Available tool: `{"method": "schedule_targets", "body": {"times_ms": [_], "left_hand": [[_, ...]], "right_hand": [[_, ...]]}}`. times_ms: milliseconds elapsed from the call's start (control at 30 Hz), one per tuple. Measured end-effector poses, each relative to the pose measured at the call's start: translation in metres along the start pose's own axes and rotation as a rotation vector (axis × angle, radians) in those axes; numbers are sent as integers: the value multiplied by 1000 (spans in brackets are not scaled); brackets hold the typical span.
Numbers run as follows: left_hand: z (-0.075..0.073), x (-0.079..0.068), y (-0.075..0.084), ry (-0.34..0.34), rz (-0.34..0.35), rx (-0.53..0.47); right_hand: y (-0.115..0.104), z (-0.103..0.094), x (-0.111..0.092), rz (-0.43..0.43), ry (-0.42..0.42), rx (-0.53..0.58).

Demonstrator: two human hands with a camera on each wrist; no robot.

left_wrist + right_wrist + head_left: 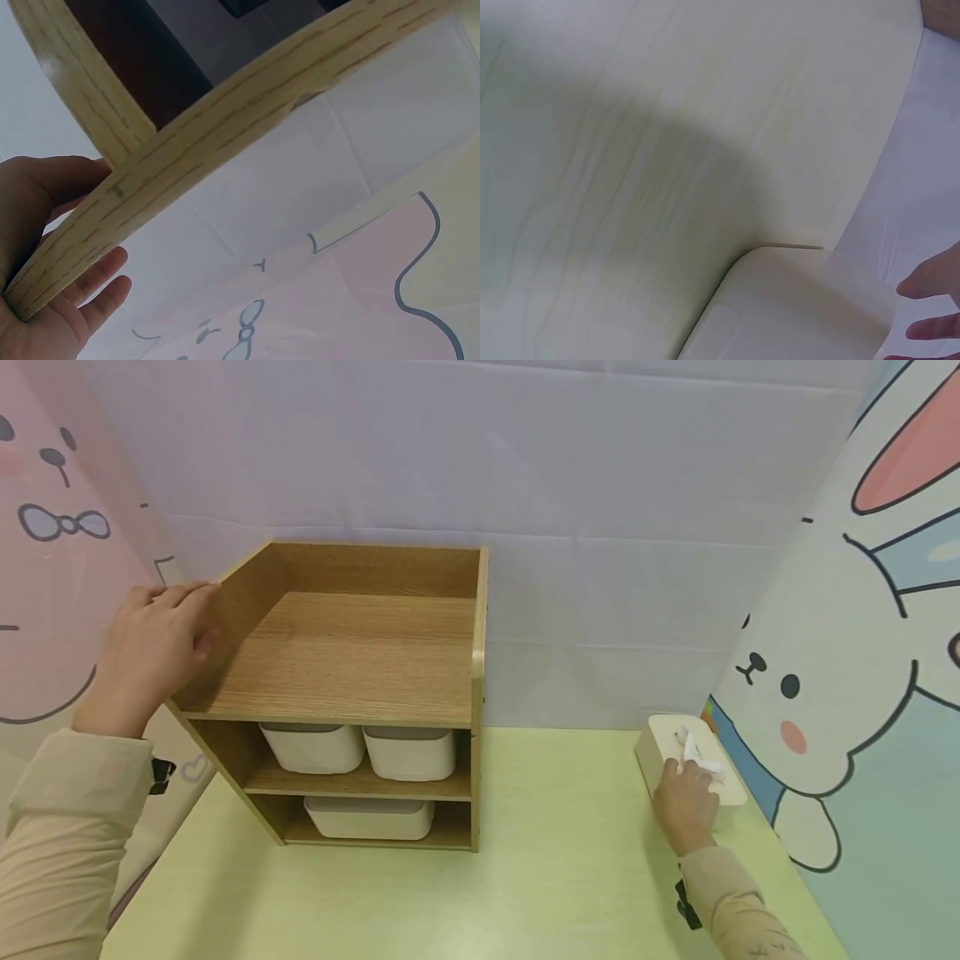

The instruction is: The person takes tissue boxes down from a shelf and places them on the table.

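My left hand [157, 639] grips the top of the left side panel of a wooden shelf unit [360, 652]. In the left wrist view, the panel edge [172, 157] passes between the thumb and fingers of that hand [56, 326]. On the right, my right hand [686, 806] is over a white tissue box [656, 745], its fingertips beside the white tissue [692, 747] that sticks out of the top. In the right wrist view, the fingers [937, 277] are bent and apart above the box [787, 300]. The tissue is not visible there.
Two white bins [311, 749] sit side by side in the shelf's middle compartment, and a wider white bin [371, 818] is below them. The light table [555, 860] meets a pale cloth backdrop [600, 568]. Printed cartoon panels [825, 635] stand at both sides.
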State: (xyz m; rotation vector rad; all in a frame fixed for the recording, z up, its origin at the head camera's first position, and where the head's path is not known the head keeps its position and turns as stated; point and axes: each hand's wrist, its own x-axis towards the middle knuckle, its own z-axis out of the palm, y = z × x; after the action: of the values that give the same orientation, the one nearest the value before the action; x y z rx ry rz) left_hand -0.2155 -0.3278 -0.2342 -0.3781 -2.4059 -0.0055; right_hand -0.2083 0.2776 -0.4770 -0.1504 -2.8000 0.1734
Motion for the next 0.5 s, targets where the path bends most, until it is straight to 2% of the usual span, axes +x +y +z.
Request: {"method": "schedule_targets", "body": {"times_ms": [100, 267, 500], "left_hand": [[0, 0, 0, -2, -4, 0], [0, 0, 1, 12, 1, 3], [0, 0, 0, 26, 14, 5]], "right_hand": [[-5, -2, 1, -37, 42, 7], [-12, -5, 3, -152, 131, -5], [-27, -11, 4, -272, 110, 25]]}}
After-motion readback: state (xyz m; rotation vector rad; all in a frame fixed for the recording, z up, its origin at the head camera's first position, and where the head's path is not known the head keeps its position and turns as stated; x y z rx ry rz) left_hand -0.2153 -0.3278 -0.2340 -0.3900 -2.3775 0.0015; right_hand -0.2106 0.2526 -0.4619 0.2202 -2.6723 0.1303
